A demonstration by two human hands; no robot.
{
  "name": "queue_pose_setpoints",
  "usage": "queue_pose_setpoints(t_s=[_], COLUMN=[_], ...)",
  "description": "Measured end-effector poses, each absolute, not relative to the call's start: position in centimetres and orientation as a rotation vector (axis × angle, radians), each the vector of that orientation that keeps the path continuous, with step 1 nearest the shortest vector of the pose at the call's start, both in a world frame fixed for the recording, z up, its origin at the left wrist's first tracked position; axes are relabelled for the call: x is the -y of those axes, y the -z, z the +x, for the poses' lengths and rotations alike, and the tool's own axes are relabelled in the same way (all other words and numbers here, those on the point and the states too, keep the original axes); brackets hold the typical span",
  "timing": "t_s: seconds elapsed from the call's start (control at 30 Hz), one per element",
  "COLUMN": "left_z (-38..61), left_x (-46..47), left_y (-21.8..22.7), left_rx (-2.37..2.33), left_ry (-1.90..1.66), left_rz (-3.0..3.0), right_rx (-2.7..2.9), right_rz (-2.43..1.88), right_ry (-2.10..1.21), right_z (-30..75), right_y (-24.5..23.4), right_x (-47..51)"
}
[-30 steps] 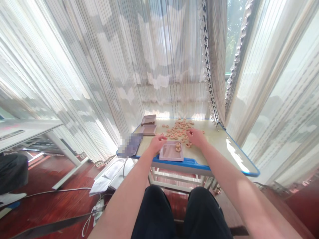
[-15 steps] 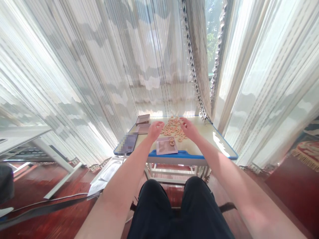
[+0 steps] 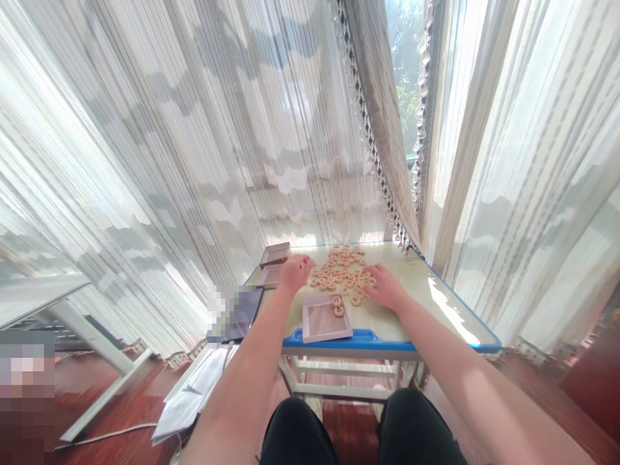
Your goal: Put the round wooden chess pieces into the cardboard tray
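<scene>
Several small round wooden discs [image 3: 339, 271] lie scattered on a pale table [image 3: 436, 303] with a blue edge. A shallow pinkish tray [image 3: 322, 323] sits at the table's front edge with two discs [image 3: 337, 305] in its far corner. My left hand [image 3: 293, 271] rests at the left side of the disc pile, fingers curled on the discs. My right hand [image 3: 385, 286] lies at the pile's right side, fingers bent down onto the discs. What either hand holds is too small to make out.
Two more shallow box halves [image 3: 275, 255] stand at the table's back left. A blurred flat object [image 3: 237, 310] lies at the left corner. Sheer curtains [image 3: 217, 129] surround the table. Papers [image 3: 198, 387] and a cable lie on the red wood floor. A white desk [image 3: 48, 297] stands left.
The view shifted. Both hands lifted above the discs half a second ago and have come back down onto the pile, left at its left edge, right at its right edge.
</scene>
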State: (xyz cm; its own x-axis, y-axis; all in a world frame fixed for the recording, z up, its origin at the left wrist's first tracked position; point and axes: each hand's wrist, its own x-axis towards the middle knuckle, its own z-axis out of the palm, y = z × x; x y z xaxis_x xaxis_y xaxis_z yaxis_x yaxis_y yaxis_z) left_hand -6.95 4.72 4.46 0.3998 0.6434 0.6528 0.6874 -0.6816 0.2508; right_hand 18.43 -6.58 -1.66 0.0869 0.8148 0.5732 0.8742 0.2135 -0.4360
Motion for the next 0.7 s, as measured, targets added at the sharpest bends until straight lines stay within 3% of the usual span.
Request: queue_pose_setpoints(t_s=[0.3, 0.7], left_z=[-7.6, -7.4], left_x=[-4.7, -4.1], left_y=[-1.9, -1.4], left_rx=[1.429, 1.746], left_ry=[0.896, 1.142], left_rz=[-2.787, -2.779], right_rx=[1.94, 1.862], right_rz=[-1.524, -1.59], right_ry=[0.162, 0.056], right_z=[16.9, 16.5], right_y=[0.8, 1.6], right_x=[7.9, 7.9])
